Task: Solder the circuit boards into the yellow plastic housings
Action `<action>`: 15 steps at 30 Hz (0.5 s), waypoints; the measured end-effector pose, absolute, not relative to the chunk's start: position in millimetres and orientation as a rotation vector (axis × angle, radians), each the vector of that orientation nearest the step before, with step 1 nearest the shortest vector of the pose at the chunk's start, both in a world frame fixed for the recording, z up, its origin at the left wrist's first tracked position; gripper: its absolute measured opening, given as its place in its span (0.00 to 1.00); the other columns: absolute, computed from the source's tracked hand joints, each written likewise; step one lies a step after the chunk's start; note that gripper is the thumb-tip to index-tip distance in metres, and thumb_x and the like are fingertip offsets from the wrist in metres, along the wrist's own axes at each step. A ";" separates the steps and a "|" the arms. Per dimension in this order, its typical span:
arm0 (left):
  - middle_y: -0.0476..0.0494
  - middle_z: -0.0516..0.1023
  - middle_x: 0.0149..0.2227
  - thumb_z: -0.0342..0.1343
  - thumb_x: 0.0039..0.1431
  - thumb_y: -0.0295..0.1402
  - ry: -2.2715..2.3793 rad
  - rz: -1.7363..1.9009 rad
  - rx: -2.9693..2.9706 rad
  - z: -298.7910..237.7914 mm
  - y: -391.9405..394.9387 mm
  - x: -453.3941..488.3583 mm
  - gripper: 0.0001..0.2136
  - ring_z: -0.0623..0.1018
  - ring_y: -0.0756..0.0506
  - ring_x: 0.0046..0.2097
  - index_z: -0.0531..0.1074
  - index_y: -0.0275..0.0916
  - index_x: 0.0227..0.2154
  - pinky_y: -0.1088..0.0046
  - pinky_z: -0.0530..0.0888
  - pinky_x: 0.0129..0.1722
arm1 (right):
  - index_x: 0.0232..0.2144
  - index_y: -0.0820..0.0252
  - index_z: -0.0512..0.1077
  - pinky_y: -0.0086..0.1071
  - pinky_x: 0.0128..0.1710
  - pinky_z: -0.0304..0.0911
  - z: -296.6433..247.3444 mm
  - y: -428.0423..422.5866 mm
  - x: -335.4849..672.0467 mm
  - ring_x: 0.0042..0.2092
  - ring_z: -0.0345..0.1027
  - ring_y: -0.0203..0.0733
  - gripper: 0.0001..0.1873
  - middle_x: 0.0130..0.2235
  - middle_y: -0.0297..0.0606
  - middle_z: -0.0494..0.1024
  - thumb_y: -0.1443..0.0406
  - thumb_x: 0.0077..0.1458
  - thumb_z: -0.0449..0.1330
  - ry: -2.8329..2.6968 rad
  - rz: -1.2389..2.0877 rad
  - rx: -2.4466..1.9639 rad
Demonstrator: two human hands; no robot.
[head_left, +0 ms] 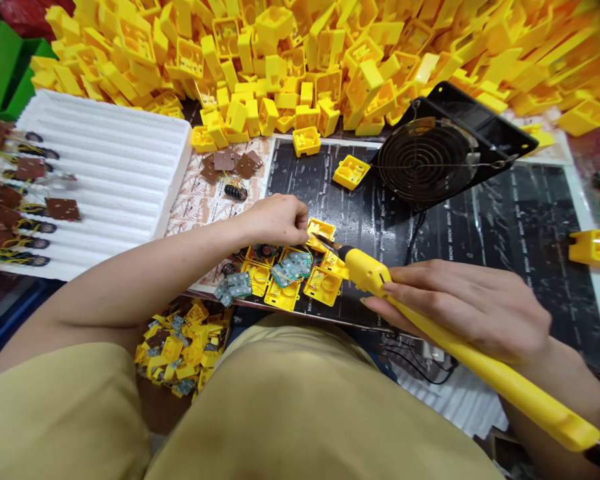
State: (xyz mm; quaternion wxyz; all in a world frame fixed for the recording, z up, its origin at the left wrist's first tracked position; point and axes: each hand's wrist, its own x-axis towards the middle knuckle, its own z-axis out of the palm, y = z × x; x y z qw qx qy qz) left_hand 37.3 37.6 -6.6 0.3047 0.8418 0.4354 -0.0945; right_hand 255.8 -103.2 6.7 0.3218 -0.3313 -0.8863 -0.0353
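Observation:
My right hand [475, 307] is wrapped round a long yellow soldering iron [480, 353]. Its metal tip points left, into a small yellow plastic housing [325, 228] on the black work mat. My left hand [283, 219] is closed in a pinch at that housing's left edge; anything between the fingertips is too small to make out. Just below lie several open yellow housings [323, 285] in a cluster. Green circuit boards [293, 268] with wires rest on some of them, and a small round speaker [266, 251] sits among them.
A black fan [425, 160] stands tilted behind my right hand. Yellow housings [275, 27] are heaped along the back. At left, a white ridged foam tray [105, 167] carries brown boards [63, 209] with wires. A box of yellow parts [180, 350] sits below the table edge.

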 end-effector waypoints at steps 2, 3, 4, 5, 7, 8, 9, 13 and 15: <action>0.48 0.77 0.26 0.59 0.48 0.30 1.144 -0.242 2.243 -7.3 38.0 37.1 0.04 0.72 0.48 0.29 0.77 0.38 0.27 0.71 0.63 0.32 | 0.35 0.62 0.71 0.27 0.31 0.74 6.5 -102.1 254.5 0.28 0.74 0.34 0.10 0.30 0.38 0.79 0.69 0.53 0.70 -2.340 -0.086 -0.874; 0.48 0.77 0.26 0.59 0.48 0.31 1.147 -0.243 2.246 -7.5 38.1 37.1 0.04 0.73 0.48 0.29 0.77 0.38 0.28 0.71 0.63 0.32 | 0.35 0.62 0.71 0.27 0.31 0.74 6.3 -101.5 253.7 0.28 0.74 0.34 0.10 0.30 0.37 0.79 0.69 0.53 0.69 -2.353 -0.078 -0.871; 0.47 0.77 0.26 0.59 0.48 0.31 1.153 -0.248 2.248 -7.6 38.2 37.2 0.05 0.73 0.48 0.30 0.78 0.38 0.28 0.71 0.64 0.32 | 0.35 0.62 0.70 0.27 0.31 0.74 6.5 -101.2 253.0 0.29 0.74 0.34 0.10 0.30 0.37 0.79 0.69 0.54 0.69 -2.362 -0.073 -0.865; 0.47 0.77 0.26 0.59 0.48 0.31 1.155 -0.254 2.251 -7.6 38.2 37.3 0.05 0.73 0.47 0.30 0.78 0.39 0.29 0.71 0.64 0.33 | 0.35 0.62 0.70 0.28 0.31 0.74 7.0 -101.2 252.8 0.29 0.74 0.35 0.10 0.30 0.37 0.79 0.69 0.54 0.69 -2.373 -0.066 -0.854; 0.46 0.77 0.27 0.60 0.48 0.32 1.157 -0.261 2.262 -7.6 38.1 37.9 0.06 0.73 0.46 0.31 0.78 0.39 0.29 0.70 0.64 0.34 | 0.36 0.61 0.70 0.28 0.32 0.75 9.0 -103.5 254.5 0.29 0.73 0.34 0.10 0.30 0.37 0.79 0.70 0.54 0.69 -2.374 -0.049 -0.835; 0.46 0.77 0.27 0.60 0.48 0.32 1.156 -0.266 2.272 -7.5 38.1 38.3 0.06 0.73 0.46 0.31 0.78 0.39 0.29 0.70 0.64 0.34 | 0.36 0.61 0.70 0.28 0.32 0.75 10.3 -105.7 256.6 0.29 0.73 0.35 0.10 0.31 0.37 0.79 0.70 0.54 0.69 -2.352 -0.035 -0.861; 0.46 0.77 0.27 0.60 0.47 0.32 1.153 -0.272 2.283 -7.3 38.1 38.7 0.06 0.73 0.46 0.31 0.78 0.39 0.29 0.69 0.64 0.34 | 0.37 0.59 0.71 0.28 0.33 0.75 11.3 -108.5 259.6 0.30 0.74 0.35 0.09 0.31 0.37 0.79 0.69 0.55 0.68 -2.322 -0.012 -0.918; 0.46 0.77 0.27 0.59 0.48 0.32 1.154 -0.326 2.323 -4.7 38.2 40.4 0.06 0.73 0.46 0.31 0.78 0.39 0.29 0.69 0.64 0.34 | 0.35 0.54 0.71 0.30 0.35 0.74 7.3 -119.0 275.3 0.31 0.75 0.37 0.02 0.31 0.35 0.78 0.65 0.63 0.61 -2.221 0.063 -1.178; 0.47 0.78 0.28 0.58 0.48 0.32 1.164 -0.366 2.338 -2.4 37.9 41.0 0.07 0.74 0.46 0.32 0.79 0.39 0.30 0.70 0.64 0.34 | 0.35 0.54 0.72 0.28 0.34 0.74 -0.3 -121.4 281.6 0.31 0.75 0.35 0.03 0.31 0.33 0.79 0.63 0.62 0.61 -2.198 0.066 -1.199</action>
